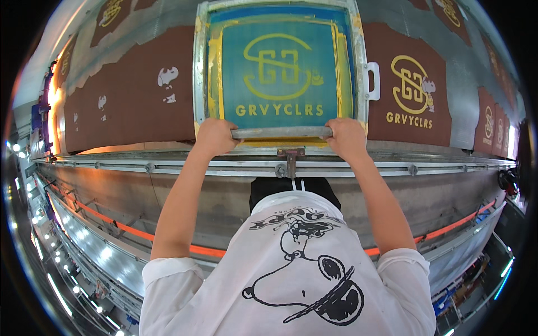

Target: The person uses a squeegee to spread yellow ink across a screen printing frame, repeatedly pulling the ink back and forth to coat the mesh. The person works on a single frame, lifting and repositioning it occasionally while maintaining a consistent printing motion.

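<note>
A screen printing frame (361,33) with teal mesh (230,73) lies in front of me; a round yellow emblem and lettering show on the mesh. Yellow ink smears run along its inner sides. Across its near end is a long grey squeegee (282,133). My left hand (216,137) is closed round the squeegee's left end, and my right hand (348,136) grips the right end. The fingertips are partly hidden behind the bar. Both forearms reach forward evenly. Yellow ink shows just below the squeegee. Whatever lies under the mesh is hidden.
Brown fabric panels lie on the long table: the left one (129,106) has small whitish prints, the right one (440,120) a yellow emblem. A white handle (372,81) juts from the frame's right side. A metal rail (224,168) edges the table near me; an orange bar (207,250) runs behind me.
</note>
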A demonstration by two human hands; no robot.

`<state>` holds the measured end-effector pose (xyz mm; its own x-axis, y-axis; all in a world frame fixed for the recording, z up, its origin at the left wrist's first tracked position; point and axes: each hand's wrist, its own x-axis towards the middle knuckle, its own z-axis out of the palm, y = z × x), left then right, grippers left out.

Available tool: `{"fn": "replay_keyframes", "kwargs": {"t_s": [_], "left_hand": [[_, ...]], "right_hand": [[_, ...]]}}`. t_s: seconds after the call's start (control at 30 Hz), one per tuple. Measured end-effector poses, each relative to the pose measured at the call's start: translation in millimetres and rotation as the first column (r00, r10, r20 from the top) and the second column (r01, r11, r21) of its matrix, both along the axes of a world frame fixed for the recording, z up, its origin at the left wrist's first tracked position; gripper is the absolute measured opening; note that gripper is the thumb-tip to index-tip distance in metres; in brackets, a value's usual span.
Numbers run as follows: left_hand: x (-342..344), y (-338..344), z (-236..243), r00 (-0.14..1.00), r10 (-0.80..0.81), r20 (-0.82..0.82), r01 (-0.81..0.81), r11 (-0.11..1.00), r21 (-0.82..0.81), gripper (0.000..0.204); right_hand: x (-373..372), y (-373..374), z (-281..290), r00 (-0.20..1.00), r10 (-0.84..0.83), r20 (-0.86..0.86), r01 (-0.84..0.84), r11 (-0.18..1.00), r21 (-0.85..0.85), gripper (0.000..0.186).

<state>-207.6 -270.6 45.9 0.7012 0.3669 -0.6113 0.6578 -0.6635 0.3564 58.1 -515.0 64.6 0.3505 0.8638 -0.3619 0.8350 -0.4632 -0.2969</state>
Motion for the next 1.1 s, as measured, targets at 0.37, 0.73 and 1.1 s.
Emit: {"fn": "replay_keyframes", "kwargs": {"t_s": [0.37,0.73,1.1], "left_hand": [[34,43,29,0.984,-0.162,-0.069,0.163,0.987,0.009,0.044],[183,235,-35,0.996,-0.086,0.022,0.083,0.990,0.118,0.046],[208,253,-56,0.994,-0.087,0.061,0.073,0.976,0.206,0.048]], "right_hand": [[38,32,16,0.999,0.037,0.021,-0.038,0.999,0.022,0.029],[178,230,-18,0.990,-0.091,0.106,0.102,0.990,-0.100,0.040],[207,258,-52,0.975,0.006,0.220,0.012,0.997,-0.082,0.051]]}}
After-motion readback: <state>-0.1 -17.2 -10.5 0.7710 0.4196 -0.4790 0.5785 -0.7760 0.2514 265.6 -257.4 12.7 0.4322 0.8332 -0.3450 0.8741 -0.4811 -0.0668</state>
